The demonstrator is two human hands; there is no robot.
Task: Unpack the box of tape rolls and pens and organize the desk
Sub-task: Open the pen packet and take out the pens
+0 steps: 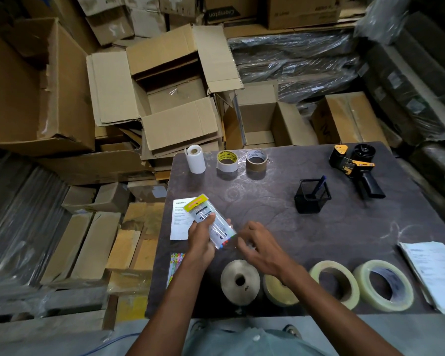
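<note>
Most of the unpacking looks done. Three rolls stand along the far edge of the dark bench (319,235): a white paper roll (195,160), a yellow-printed tape roll (227,161) and a brown tape roll (256,160). Four more pale tape rolls (334,282) lie along the near edge, and one blue pen (319,183) already stands in the black mesh pen holder (312,195).

The left hand (201,242) grips a clear plastic packet of coloured pens with a yellow header (211,219), held just above the bench. The right hand (260,246) reaches toward its lower end, fingers loosely spread and holding nothing. Opening the packet and putting its pens into the holder appear to remain.
</note>
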